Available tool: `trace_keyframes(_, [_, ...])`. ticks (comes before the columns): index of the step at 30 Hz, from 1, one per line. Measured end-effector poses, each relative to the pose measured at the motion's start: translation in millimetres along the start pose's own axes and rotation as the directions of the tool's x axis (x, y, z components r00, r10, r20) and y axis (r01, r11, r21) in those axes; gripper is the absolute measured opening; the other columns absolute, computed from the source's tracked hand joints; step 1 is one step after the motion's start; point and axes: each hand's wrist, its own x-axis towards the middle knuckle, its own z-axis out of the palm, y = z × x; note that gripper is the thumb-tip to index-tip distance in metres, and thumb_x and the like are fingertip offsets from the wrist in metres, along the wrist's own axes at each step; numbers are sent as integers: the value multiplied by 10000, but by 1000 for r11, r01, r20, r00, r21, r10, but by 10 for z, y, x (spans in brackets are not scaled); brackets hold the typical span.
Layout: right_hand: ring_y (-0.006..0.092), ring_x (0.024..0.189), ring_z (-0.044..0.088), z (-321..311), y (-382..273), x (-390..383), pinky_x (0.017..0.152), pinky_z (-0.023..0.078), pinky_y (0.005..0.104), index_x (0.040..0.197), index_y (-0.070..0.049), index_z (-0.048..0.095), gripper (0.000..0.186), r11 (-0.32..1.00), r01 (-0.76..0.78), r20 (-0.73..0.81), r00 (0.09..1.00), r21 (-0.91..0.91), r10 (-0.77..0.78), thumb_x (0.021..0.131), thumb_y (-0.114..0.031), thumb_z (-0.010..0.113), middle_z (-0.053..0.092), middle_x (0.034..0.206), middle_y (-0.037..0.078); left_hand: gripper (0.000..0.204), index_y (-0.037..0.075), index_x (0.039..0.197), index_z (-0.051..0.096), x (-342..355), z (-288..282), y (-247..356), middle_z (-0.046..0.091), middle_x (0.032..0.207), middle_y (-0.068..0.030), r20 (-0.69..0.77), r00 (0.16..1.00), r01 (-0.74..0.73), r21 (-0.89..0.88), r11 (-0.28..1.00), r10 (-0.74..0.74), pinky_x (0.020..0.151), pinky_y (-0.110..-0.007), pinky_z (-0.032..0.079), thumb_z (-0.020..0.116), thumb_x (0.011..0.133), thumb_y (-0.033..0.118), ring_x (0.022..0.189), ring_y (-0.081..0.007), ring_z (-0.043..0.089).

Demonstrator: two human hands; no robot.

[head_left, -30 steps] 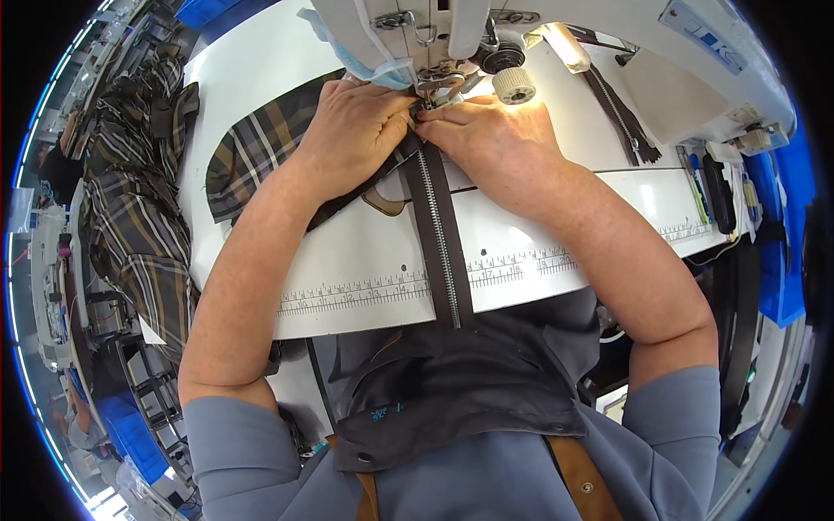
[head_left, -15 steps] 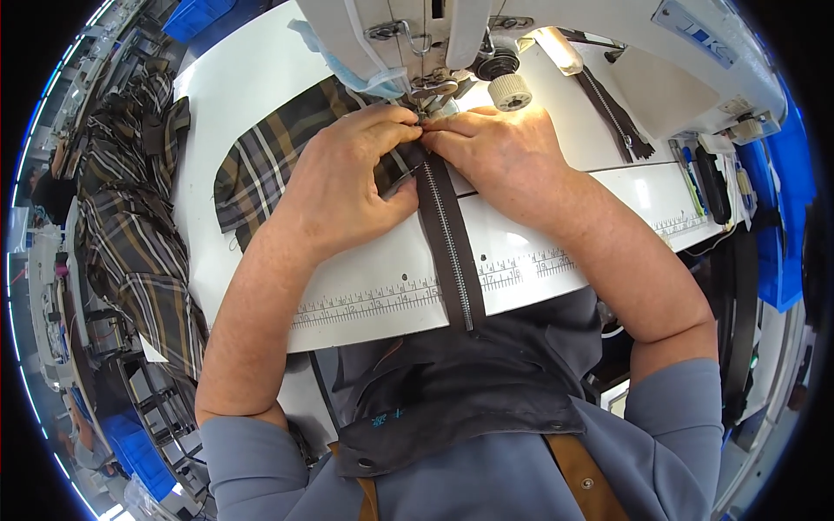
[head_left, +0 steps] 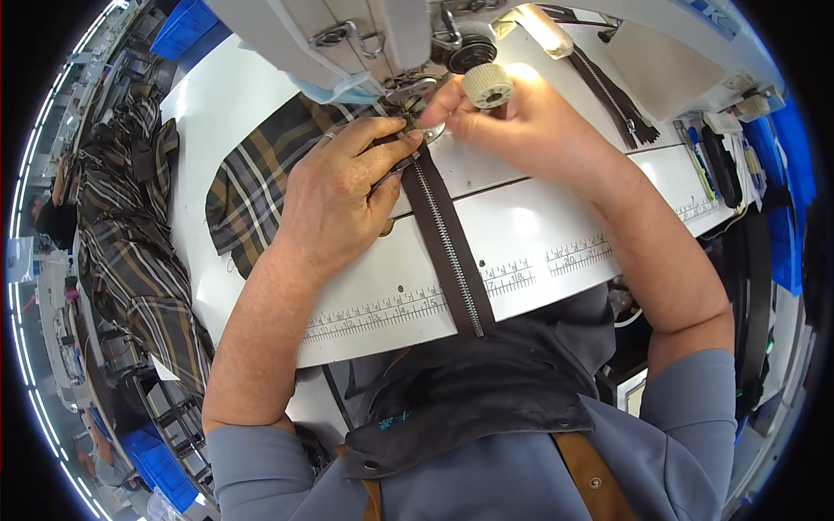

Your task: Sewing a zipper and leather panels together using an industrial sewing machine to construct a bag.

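Observation:
Under the sewing machine head (head_left: 408, 52), my left hand (head_left: 339, 191) presses plaid brown fabric (head_left: 252, 174) and the top of a dark zipper (head_left: 443, 234) beside the presser foot (head_left: 410, 115), fingers closed on the work. The zipper runs down the white table toward me and over its front edge. My right hand (head_left: 530, 122) is raised just right of the needle area, fingers curled below the round knob (head_left: 486, 85); what they hold, if anything, I cannot make out.
A second zipper (head_left: 612, 91) lies at the right, near pens and tools (head_left: 712, 174) and blue bins (head_left: 782, 208). A heap of plaid fabric (head_left: 122, 234) hangs over the left edge. A ruler strip (head_left: 373, 313) lines the front edge. A person (head_left: 104, 456) shows at far left.
My right hand has lifted from the work beside my left hand, moving right and up toward the knob. My left hand has shifted down and turned, staying on the fabric and zipper.

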Motion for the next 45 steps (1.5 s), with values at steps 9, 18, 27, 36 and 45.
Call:
trace_keyframes(9, [168, 862, 692, 137, -132, -196, 731, 554, 321, 985, -85, 769, 257, 714, 373, 104, 914, -593, -391, 799, -255, 820, 754, 1040, 43, 337, 60, 1143, 781, 10, 6, -31, 719, 1229, -89, -42, 998, -49, 21, 999, 50, 914, -392, 582, 740, 810, 31, 1078, -303, 710])
trace_keyframes(18, [166, 1060, 626, 160, -74, -332, 734, 487, 334, 985, -92, 759, 538, 403, 561, 339, 797, -724, -500, 583, -414, 917, 685, 1217, 28, 437, 82, 1193, 781, 41, -40, -22, 710, 1246, -105, 23, 999, -25, 12, 1000, 25, 956, -396, 575, 730, 770, -15, 1122, -311, 700])
trace_keyframes(27, [140, 939, 581, 174, -32, -355, 715, 442, 306, 964, -54, 771, 529, 439, 517, 298, 828, -735, -475, 615, -426, 910, 590, 1074, -1, 397, 65, 1199, 780, 64, -75, -39, 706, 1262, -150, 59, 998, -41, 36, 999, 38, 956, -380, 558, 721, 818, -31, 1117, -315, 695])
trace_keyframes(36, [156, 951, 602, 157, -57, -390, 743, 458, 319, 1021, -7, 761, 548, 379, 544, 387, 823, -749, -416, 690, -429, 874, 683, 1079, 45, 330, 49, 1227, 777, 49, -133, -59, 722, 1314, -126, 124, 992, 24, -12, 1000, -22, 1038, -352, 525, 698, 910, -4, 1202, -268, 692])
trace_keyframes(45, [170, 979, 622, 141, -68, -382, 747, 478, 321, 995, -17, 763, 518, 390, 553, 410, 823, -736, -394, 691, -422, 875, 722, 1131, 81, 350, 54, 1207, 785, 54, -99, -48, 725, 1304, -121, 92, 996, -18, 46, 999, 13, 994, -335, 553, 717, 874, -28, 1177, -263, 705])
